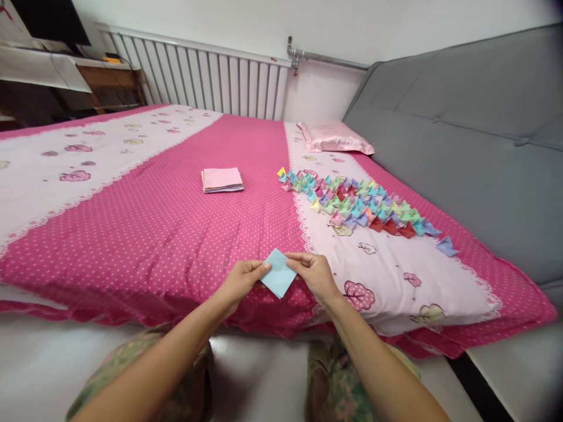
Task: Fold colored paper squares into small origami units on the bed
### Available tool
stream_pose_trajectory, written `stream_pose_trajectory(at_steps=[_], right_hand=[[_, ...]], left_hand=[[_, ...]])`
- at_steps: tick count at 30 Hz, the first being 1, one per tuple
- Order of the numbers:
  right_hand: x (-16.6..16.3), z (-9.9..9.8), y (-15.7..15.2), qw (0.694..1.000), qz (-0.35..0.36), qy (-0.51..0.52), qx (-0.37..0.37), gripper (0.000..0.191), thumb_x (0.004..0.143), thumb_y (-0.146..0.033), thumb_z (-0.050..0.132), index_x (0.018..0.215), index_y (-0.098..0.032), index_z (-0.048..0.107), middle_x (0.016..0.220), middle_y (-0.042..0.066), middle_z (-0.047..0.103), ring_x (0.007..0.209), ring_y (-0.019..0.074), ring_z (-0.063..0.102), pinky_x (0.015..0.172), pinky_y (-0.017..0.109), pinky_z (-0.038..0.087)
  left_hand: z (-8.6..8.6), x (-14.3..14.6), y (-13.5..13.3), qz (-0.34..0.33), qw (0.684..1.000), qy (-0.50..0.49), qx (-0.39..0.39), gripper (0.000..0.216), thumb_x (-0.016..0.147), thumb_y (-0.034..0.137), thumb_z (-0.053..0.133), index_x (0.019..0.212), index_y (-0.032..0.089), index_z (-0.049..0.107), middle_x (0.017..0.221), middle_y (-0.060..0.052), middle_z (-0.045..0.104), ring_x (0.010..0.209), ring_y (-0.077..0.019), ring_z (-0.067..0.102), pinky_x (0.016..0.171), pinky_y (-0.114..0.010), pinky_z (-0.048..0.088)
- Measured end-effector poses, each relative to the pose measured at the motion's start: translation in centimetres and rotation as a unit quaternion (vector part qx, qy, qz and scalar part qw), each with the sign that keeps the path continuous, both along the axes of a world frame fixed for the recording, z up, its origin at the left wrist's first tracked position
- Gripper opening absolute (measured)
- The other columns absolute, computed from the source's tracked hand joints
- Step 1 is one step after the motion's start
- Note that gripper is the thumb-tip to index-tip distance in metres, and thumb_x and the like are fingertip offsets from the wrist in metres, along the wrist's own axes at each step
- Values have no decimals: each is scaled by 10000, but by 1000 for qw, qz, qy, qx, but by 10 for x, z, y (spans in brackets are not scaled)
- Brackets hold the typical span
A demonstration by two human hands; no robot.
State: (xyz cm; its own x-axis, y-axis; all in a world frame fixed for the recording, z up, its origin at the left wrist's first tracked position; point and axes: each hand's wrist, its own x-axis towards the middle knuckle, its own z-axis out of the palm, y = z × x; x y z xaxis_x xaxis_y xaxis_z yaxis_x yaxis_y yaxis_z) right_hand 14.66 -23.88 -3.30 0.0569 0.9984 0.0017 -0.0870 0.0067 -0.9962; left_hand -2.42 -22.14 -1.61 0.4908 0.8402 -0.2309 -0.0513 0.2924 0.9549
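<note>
A small light-blue folded paper square is held up in front of me, turned so that it looks like a diamond. My left hand pinches its left corner between thumb and fingers. On the opposite corner, my right hand grips it the same way, thumb on the near face. Further back on the bed lies a stack of paper sheets with a pink sheet on top. Rows of small folded paper boats in many colours spread over the bed to the right.
The bed has a pink dotted and white cover. A pink pillow lies at the back by the grey padded headboard. Behind the bed are a white radiator and a pipe. A desk with a dark monitor stands at the far left.
</note>
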Motion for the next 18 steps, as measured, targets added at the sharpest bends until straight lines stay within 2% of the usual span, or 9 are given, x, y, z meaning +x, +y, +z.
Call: stream_pose_trajectory(at_steps=[3, 5, 8, 12, 15, 18], right_hand=[[2, 1, 1, 1000, 2, -10, 8, 305, 677, -301, 635, 954, -173, 643, 636, 15, 675, 532, 122, 575, 471, 213, 437], [4, 2, 1, 999, 10, -24, 28, 254, 694, -278, 611, 924, -178, 654, 704, 23, 681, 552, 116, 568, 471, 205, 432], [7, 3, 0, 997, 38, -50, 52, 203, 714, -235, 569, 883, -189, 672, 814, 31, 680, 655, 131, 587, 565, 230, 460], [10, 8, -5, 990, 104, -57, 71, 305, 697, -148, 528, 975, -205, 641, 920, 30, 660, 844, 168, 586, 730, 282, 458], [11, 10, -8, 982, 144, -85, 87, 390, 674, -123, 532, 1048, -211, 603, 997, 37, 629, 877, 181, 577, 766, 307, 452], [10, 9, -7, 976, 142, -122, 109, 375, 668, -140, 567, 1034, -209, 609, 1033, 48, 609, 913, 194, 566, 792, 320, 446]], left_hand=[[2, 0, 2, 14, 1000, -1, -11, 290, 698, 392, 609, 745, 114, 675, 608, -50, 646, 578, -134, 551, 590, -226, 408], [3, 0, 4, 26, 999, 3, -21, 299, 685, 403, 619, 724, 111, 675, 600, -54, 644, 559, -133, 546, 580, -228, 408], [3, -2, 5, 44, 999, 4, -29, 301, 673, 403, 628, 700, 106, 668, 601, -56, 642, 541, -129, 538, 574, -229, 407], [3, -4, 5, 52, 998, 5, -38, 280, 678, 384, 622, 674, 106, 657, 614, -64, 641, 542, -134, 536, 562, -232, 405], [2, -5, 4, 63, 997, -8, -46, 245, 677, 360, 622, 650, 118, 649, 615, -56, 639, 543, -135, 534, 563, -235, 407], [1, -6, 4, 68, 996, -20, -49, 221, 685, 341, 614, 635, 128, 642, 613, -50, 636, 544, -137, 533, 569, -237, 408]])
